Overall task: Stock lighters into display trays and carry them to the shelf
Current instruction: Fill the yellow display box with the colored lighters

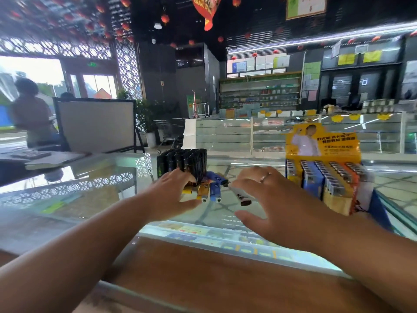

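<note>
Loose lighters: I am seeing them lying flat on the glass desk, between my hands.
Left hand: I am reaching over them, fingers apart, gripping nothing.
Right hand: I am spreading it at the white lighter.
Black tray, yellow tray: both are looking nearly full.
Remaining: I am judging the strays unslotted and the carry to the shelf not begun.

the left hand and right hand are bare, and so are the left forearm and right forearm, uncovered along their whole visible length. the right hand wears a slim, plain, pale metal ring on one finger.
</note>
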`<action>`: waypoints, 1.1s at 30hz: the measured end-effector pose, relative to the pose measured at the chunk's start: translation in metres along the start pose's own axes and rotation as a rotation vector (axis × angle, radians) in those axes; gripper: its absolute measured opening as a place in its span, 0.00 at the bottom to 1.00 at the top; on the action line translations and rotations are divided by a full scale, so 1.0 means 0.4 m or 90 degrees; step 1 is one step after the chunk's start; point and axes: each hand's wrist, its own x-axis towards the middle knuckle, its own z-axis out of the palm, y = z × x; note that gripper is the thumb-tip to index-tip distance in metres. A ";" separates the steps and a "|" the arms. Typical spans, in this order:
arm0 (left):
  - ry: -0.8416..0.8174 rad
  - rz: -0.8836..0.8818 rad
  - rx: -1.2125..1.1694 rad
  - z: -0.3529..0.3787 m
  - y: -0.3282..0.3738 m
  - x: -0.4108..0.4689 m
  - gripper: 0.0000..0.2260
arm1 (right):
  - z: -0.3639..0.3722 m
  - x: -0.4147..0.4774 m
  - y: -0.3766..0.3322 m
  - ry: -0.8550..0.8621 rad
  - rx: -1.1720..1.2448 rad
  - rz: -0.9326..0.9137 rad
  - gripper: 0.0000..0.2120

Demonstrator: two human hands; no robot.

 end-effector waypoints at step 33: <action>-0.068 -0.202 -0.040 0.007 0.177 0.130 0.16 | 0.052 -0.010 0.028 -0.082 0.070 0.023 0.23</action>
